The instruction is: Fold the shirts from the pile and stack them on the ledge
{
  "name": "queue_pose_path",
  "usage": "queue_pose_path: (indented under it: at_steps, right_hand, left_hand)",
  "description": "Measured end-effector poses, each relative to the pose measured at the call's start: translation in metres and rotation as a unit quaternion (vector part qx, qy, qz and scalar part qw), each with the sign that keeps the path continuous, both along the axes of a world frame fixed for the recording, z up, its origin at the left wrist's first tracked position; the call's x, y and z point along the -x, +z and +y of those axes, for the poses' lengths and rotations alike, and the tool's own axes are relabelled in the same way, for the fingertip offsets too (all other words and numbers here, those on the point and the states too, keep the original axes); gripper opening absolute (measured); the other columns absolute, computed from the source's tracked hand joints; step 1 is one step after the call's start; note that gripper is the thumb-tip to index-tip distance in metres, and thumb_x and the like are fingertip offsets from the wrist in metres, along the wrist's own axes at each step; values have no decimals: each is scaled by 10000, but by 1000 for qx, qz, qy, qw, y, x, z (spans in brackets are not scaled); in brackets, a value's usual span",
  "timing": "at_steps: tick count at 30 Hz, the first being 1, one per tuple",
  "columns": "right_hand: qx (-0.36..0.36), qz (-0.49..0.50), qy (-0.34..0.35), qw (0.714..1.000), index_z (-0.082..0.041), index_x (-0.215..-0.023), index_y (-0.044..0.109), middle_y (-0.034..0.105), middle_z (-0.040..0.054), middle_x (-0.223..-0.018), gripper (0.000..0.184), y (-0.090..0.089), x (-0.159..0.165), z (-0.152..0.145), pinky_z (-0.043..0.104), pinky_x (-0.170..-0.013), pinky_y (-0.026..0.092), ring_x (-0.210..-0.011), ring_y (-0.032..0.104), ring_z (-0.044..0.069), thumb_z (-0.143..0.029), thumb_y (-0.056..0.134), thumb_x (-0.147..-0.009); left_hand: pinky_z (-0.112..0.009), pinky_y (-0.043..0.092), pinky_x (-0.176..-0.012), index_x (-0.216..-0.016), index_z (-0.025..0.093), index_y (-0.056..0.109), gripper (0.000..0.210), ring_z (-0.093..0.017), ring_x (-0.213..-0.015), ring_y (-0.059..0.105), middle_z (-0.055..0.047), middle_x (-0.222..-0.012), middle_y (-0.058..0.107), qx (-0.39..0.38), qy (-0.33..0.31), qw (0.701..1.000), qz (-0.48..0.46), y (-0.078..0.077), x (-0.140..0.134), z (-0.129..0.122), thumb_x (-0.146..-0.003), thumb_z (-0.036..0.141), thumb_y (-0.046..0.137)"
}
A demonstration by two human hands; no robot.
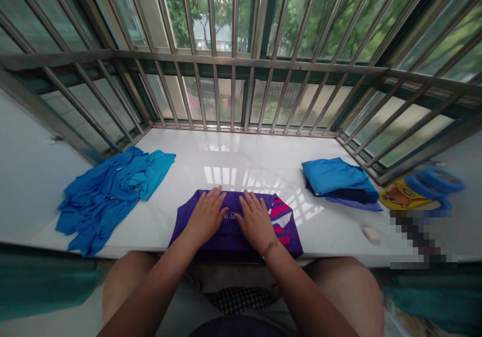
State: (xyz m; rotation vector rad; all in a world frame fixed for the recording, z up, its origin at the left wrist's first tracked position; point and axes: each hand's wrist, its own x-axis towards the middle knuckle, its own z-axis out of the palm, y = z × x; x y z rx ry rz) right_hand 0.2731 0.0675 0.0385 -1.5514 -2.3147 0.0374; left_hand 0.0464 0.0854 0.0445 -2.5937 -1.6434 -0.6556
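A purple shirt with pink and white marks on its right side lies partly folded at the front edge of the white sill. My left hand rests flat on its left half, fingers stretched forward. Flat on the right half is my right hand, fingers spread apart; a thin bracelet circles that wrist. Small pale lettering shows between my two thumbs. Both palms press on the cloth, and what lies under them is hidden.
Crumpled blue clothing is heaped at left. At right sits a stack of folded clothes, blue on top. Beyond it stand a blue and yellow container and a small pale block. Metal bars line the window behind.
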Motion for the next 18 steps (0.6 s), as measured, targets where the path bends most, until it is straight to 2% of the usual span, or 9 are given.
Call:
queue_pose_path:
  at_steps: [2, 4, 7, 9, 10, 14, 18]
  right_hand:
    - [27, -21, -2, 999, -173, -1594, 526, 419, 150, -1730, 546, 2, 4, 14, 643, -1277, 318, -1599, 361, 371, -349, 605, -1083]
    - [32, -21, -6, 999, -189, -1545, 570, 516, 155, -1660, 481, 9, -7, 16, 595, -1247, 365, -1537, 446, 358, -346, 594, -1091]
    - [47, -28, -14, 998, -198, -1325, 691, 724, 150, -1332, 296, 22, -35, -3, 459, -1051, 508, -1230, 654, 317, -350, 560, -1108]
    - [79, -43, -31, 995, -197, -1186, 711, 753, 130, -1134, 230, 25, -49, -20, 412, -924, 526, -1046, 693, 300, -353, 562, -1106]
    - [96, -43, -46, 993, -194, -1167, 704, 753, 126, -1098, 218, 24, -53, -28, 401, -901, 524, -1011, 700, 297, -354, 570, -1102]
    - [146, -3, -96, 985, -183, -1254, 653, 752, 129, -1139, 222, 10, -45, -42, 364, -897, 521, -1038, 727, 283, -313, 603, -1082]
    - [167, 31, -102, 980, -205, -1273, 632, 757, 100, -1146, 231, 2, -32, -38, 326, -918, 510, -1068, 731, 250, -169, 552, -1059]
  left_hand:
    - [-610, 419, -1243, -1468, 184, 631, 422, -360, -1514, 518, -168, -1635, 561, 14, 19, 1000, 8, -4, -1, 9, -1086, 291, 484]
    - [-542, 463, -1205, -1402, 186, 664, 380, -341, -1420, 599, -170, -1521, 653, 23, 32, 999, -11, -6, 12, 8, -1086, 313, 495]
    - [-453, 552, -1022, -1243, 203, 711, 306, -311, -1118, 717, -126, -1170, 770, 65, 75, 994, -49, -8, 41, -8, -1071, 403, 557]
    - [-417, 559, -864, -1148, 214, 715, 295, -294, -929, 720, -77, -962, 757, 119, 122, 983, -71, -12, 54, -21, -1046, 467, 603]
    - [-402, 545, -810, -1138, 216, 708, 302, -287, -875, 710, -59, -906, 742, 144, 143, 975, -86, -15, 56, -26, -1032, 486, 624]
    - [-363, 501, -767, -1294, 210, 648, 380, -269, -867, 691, -33, -910, 723, 183, 163, 960, -137, -25, 44, -33, -978, 418, 681]
    - [-335, 480, -751, -1296, 224, 641, 364, -240, -836, 682, -13, -885, 700, 196, 154, 952, -177, -20, 31, -30, -946, 321, 644]
